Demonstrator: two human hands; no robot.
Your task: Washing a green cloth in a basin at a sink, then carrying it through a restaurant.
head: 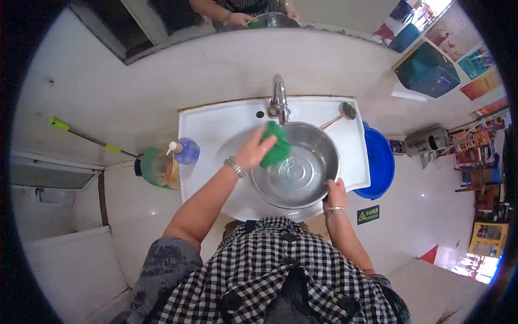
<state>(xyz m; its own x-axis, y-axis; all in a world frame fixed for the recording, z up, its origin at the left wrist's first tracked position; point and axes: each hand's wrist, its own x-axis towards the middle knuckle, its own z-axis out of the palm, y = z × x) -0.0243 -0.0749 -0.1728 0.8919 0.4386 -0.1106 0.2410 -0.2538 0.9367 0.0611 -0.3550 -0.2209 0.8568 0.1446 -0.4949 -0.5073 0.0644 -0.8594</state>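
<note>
A round stainless steel basin rests over the bowl of a white ceramic washbasin, below a chrome faucet. My left hand is closed on a green cloth at the basin's left rim, slightly blurred. With my right hand I grip the basin's lower right rim, thumb over the edge. Inside, the metal bottom looks wet and shiny. The spout stands just above the basin's far rim.
A blue pump bottle stands on the washbasin's left side. A long-handled scrubbing brush lies at its back right corner. A blue plastic tub sits to the right. A green-handled mop leans at left. A mirror spans the wall.
</note>
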